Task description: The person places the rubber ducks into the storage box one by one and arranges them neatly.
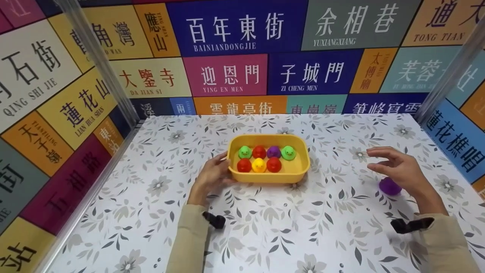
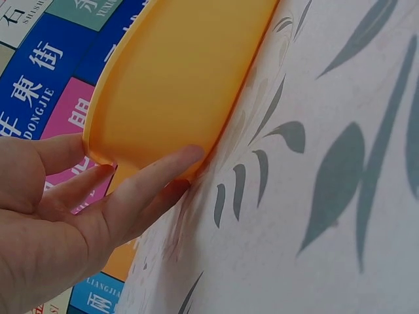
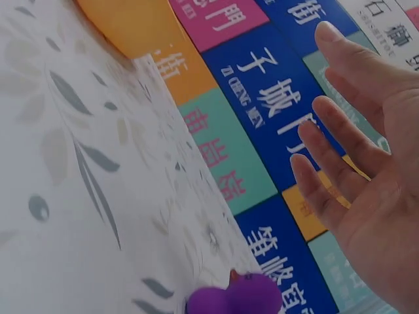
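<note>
A yellow plastic basin [image 1: 269, 177] sits on the table with several small toy ducks in green, red, purple and yellow inside. My left hand [image 1: 213, 175] is at the basin's left end. In the left wrist view its fairly straight fingers [image 2: 154, 175] lie against the outer wall, and the thumb is at the rim. Right of the basin, my right hand [image 1: 398, 170] is raised with fingers apart and nothing between them. Beneath it a purple toy duck [image 1: 389, 186] stands on the table, partly covered by the hand; the right wrist view shows this purple duck [image 3: 239, 294] below the palm.
The table wears a white cloth [image 1: 265, 227] with grey leaves and flowers. Panels with printed signs [image 1: 227, 74] wall in the back and both sides. Clear upright strips stand at the back corners. Each wrist carries a black strap [image 1: 411, 225].
</note>
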Demonstrator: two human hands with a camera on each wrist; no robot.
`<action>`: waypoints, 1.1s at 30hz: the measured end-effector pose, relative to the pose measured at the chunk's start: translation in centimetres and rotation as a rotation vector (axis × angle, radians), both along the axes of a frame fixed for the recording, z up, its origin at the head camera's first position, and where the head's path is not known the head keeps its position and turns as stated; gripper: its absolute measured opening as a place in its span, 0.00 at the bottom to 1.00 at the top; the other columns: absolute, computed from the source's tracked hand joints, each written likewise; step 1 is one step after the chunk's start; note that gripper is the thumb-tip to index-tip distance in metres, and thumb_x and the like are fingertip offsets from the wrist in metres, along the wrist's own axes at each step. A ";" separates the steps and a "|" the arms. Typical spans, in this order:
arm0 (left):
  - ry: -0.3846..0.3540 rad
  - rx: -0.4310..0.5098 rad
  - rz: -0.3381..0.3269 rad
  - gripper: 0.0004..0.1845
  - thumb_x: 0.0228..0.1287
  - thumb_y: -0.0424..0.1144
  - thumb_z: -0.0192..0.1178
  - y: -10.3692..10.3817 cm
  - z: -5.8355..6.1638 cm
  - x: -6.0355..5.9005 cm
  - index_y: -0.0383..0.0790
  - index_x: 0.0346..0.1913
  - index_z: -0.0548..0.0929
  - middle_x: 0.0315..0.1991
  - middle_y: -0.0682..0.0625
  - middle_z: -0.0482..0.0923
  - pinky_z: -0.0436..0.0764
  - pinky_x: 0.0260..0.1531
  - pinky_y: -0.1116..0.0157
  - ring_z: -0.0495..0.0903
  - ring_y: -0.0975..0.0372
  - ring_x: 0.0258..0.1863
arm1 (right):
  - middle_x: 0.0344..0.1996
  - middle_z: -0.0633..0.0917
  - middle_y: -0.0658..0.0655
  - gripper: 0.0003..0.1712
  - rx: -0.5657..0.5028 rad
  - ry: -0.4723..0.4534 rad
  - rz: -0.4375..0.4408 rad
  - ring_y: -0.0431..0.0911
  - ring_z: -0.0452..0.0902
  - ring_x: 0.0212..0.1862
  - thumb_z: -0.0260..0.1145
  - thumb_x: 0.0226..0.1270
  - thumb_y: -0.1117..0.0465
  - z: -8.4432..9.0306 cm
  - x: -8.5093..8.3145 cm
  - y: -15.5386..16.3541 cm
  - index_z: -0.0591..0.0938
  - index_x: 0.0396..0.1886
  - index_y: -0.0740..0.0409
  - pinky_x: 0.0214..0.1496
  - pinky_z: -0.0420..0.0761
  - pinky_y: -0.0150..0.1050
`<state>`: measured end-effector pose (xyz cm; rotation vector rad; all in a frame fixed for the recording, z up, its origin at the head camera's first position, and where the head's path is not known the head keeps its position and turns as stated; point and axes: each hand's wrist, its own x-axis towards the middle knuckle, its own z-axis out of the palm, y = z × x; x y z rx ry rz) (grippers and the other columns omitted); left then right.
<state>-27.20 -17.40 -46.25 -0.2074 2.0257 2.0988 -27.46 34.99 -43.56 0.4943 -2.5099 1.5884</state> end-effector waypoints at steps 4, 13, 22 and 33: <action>-0.019 0.003 0.004 0.28 0.76 0.40 0.52 0.1 0.0 -0.2 0.49 0.77 0.64 0.68 0.38 0.73 0.90 0.36 0.59 0.85 0.52 0.44 | 0.52 0.82 0.30 0.22 0.009 -0.064 -0.024 0.29 0.84 0.44 0.71 0.65 0.65 -0.5 0.2 1.5 0.82 0.60 0.57 0.44 0.83 0.21; -0.037 0.014 -0.009 0.29 0.76 0.41 0.53 -0.1 0.0 -0.1 0.51 0.77 0.63 0.68 0.40 0.73 0.89 0.38 0.60 0.85 0.51 0.46 | 0.51 0.78 0.22 0.30 0.160 -0.175 -0.093 0.22 0.79 0.47 0.69 0.68 0.56 -2.0 0.7 5.5 0.76 0.68 0.55 0.46 0.75 0.14; -0.049 0.040 -0.006 0.29 0.76 0.40 0.53 -0.2 -0.1 0.0 0.52 0.76 0.64 0.68 0.39 0.73 0.89 0.41 0.58 0.84 0.51 0.47 | 0.54 0.76 0.27 0.34 0.254 -0.309 -0.098 0.18 0.67 0.54 0.66 0.70 0.47 -3.3 0.9 7.9 0.70 0.73 0.47 0.67 0.72 0.40; 0.020 0.043 -0.026 0.29 0.77 0.38 0.51 -0.1 -0.2 -0.3 0.43 0.77 0.61 0.70 0.34 0.70 0.90 0.42 0.53 0.87 0.53 0.44 | 0.49 0.82 0.29 0.33 0.108 -0.399 -0.002 0.25 0.79 0.50 0.66 0.71 0.55 -4.4 0.8 8.2 0.68 0.73 0.54 0.48 0.73 0.15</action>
